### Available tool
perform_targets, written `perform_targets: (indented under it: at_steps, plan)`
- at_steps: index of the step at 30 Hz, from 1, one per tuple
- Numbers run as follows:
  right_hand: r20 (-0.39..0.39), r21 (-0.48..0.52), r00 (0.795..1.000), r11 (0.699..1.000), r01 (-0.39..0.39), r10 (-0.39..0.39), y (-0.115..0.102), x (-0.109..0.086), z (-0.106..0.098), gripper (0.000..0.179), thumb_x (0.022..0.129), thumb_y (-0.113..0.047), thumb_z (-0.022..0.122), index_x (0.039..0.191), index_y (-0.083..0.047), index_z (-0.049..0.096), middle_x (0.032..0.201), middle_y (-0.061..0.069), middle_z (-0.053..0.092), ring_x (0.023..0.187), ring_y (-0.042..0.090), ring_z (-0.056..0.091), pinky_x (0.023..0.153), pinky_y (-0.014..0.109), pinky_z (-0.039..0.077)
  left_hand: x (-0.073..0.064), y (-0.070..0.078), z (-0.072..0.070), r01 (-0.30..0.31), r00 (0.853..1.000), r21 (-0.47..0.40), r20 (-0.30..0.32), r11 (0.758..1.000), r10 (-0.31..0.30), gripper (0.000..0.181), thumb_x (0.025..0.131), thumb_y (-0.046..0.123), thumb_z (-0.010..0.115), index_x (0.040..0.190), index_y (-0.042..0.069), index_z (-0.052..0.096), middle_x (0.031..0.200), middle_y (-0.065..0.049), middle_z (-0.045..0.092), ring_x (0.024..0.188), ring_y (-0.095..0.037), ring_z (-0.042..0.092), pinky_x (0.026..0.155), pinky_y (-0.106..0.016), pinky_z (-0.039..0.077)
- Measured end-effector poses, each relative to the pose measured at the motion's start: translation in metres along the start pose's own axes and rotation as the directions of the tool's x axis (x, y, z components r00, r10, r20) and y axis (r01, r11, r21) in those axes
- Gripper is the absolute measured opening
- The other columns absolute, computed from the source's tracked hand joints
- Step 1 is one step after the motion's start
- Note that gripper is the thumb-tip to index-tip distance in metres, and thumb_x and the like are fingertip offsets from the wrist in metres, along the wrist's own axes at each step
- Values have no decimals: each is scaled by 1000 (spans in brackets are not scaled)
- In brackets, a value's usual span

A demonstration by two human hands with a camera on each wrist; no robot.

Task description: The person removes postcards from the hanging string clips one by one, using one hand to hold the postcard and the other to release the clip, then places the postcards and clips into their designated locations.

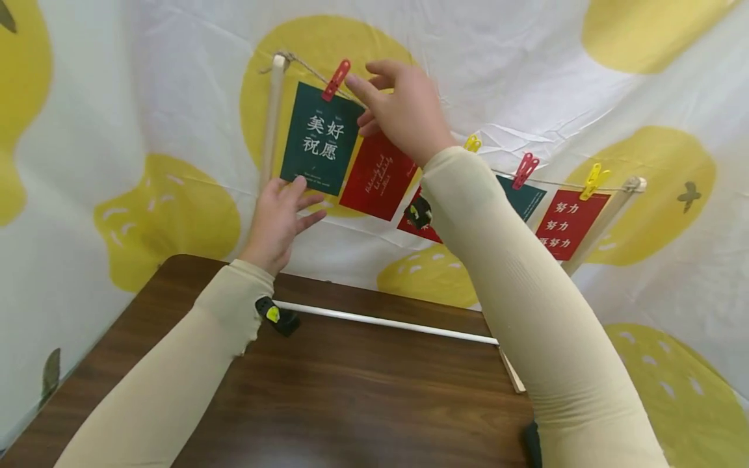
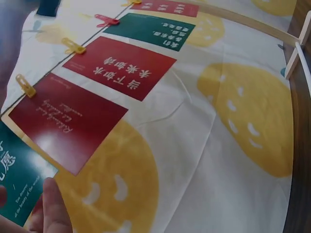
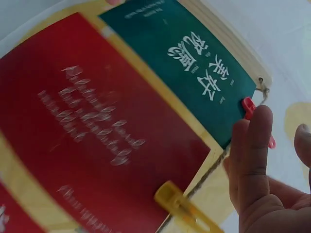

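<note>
A dark green card [image 1: 318,162] with white characters hangs at the left end of a twine line [image 1: 308,67], held by a red clothespin [image 1: 336,79]. My right hand [image 1: 409,110] is raised just right of that clothespin, thumb and fingers apart with nothing between them. My left hand [image 1: 275,224] is at the lower edge of the green card, fingers spread; whether it touches the card I cannot tell. Beside it hangs a red card [image 1: 379,179], whose yellow clothespin [image 3: 182,204] shows in the right wrist view.
More cards, such as a red one [image 1: 570,218] at the right end, hang along the twine from clothespins. Wooden posts [image 1: 272,123] carry the line, and a white rod [image 1: 380,320] runs low across the brown table [image 1: 351,403]. A lemon-patterned cloth [image 1: 175,78] hangs behind.
</note>
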State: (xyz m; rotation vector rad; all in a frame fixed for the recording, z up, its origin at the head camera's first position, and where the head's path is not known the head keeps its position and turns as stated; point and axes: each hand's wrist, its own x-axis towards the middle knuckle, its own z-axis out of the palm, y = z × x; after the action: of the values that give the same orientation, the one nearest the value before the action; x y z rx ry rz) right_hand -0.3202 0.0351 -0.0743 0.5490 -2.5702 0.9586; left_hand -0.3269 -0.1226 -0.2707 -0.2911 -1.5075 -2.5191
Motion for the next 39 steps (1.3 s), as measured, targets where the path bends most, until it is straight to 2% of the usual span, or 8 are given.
perform_targets:
  at_steps: [3, 6, 10, 13, 16, 22, 32, 39]
  plan:
    - [35, 25, 999, 999, -34, 33, -4, 14, 3, 71, 106, -49, 66, 165, -16, 48, 144, 6, 66, 84, 21, 78, 90, 28, 60, -4, -2, 5, 4, 999, -8, -34, 1000, -4, 23, 117, 26, 51, 133, 10, 48, 125, -9, 63, 111, -27, 69, 98, -41, 59]
    - [47, 50, 998, 998, -34, 32, -7, 22, 4, 68, 107, -46, 65, 164, -13, 50, 138, 7, 68, 79, 21, 75, 88, 28, 60, -6, -6, 9, 1, 998, -8, -58, 1000, -2, 24, 117, 25, 52, 136, 11, 48, 121, -8, 66, 103, -24, 70, 95, -39, 60]
    - [28, 59, 999, 998, -29, 27, -6, 28, 3, 47, 108, -38, 67, 144, -9, 69, 120, 8, 71, 74, 19, 69, 86, 29, 59, -10, -11, 13, -52, 996, 24, -69, 998, 53, 30, 116, 23, 55, 141, 10, 49, 118, -11, 70, 95, -24, 70, 86, -34, 62]
    - [4, 69, 1000, 997, -22, 22, -2, 30, 2, 31, 108, -32, 68, 124, -6, 75, 110, 7, 71, 72, 19, 65, 82, 31, 58, -12, -14, 15, -119, 991, 47, -60, 992, 122, 26, 115, 19, 56, 139, 9, 51, 113, -12, 71, 90, -25, 70, 82, -34, 63]
    - [-25, 85, 1000, 996, -3, 5, 1, 30, 1, 22, 107, -26, 70, 115, -6, 71, 106, 7, 70, 71, 19, 63, 79, 32, 58, -15, -16, 15, -166, 984, 68, -57, 984, 170, 21, 115, 16, 55, 135, 8, 53, 111, -13, 72, 86, -24, 69, 79, -34, 63]
    - [-109, 128, 992, 988, 82, -68, -1, 30, 1, 14, 104, -16, 70, 97, -7, 63, 98, 8, 69, 68, 20, 60, 74, 32, 58, -19, -14, 13, -199, 977, 115, -60, 973, 207, 22, 115, 13, 55, 135, 2, 54, 116, -17, 72, 86, -25, 70, 78, -32, 64]
    - [-217, 135, 966, 976, 169, -137, -11, 21, -11, 13, 104, -17, 69, 96, -9, 63, 101, 4, 64, 70, 19, 62, 75, 32, 56, -29, -7, 11, -201, 976, 111, -57, 973, 208, 19, 114, 15, 58, 131, 7, 56, 108, -15, 71, 90, -26, 70, 80, -33, 64]
    - [-195, 166, 975, 976, 141, -108, -11, 9, -9, 10, 104, -17, 70, 101, -8, 65, 103, 5, 63, 73, 21, 62, 76, 32, 56, -37, -8, 10, -193, 979, 115, -52, 974, 200, 18, 114, 15, 58, 130, 7, 57, 109, -15, 71, 89, -25, 70, 79, -33, 64]
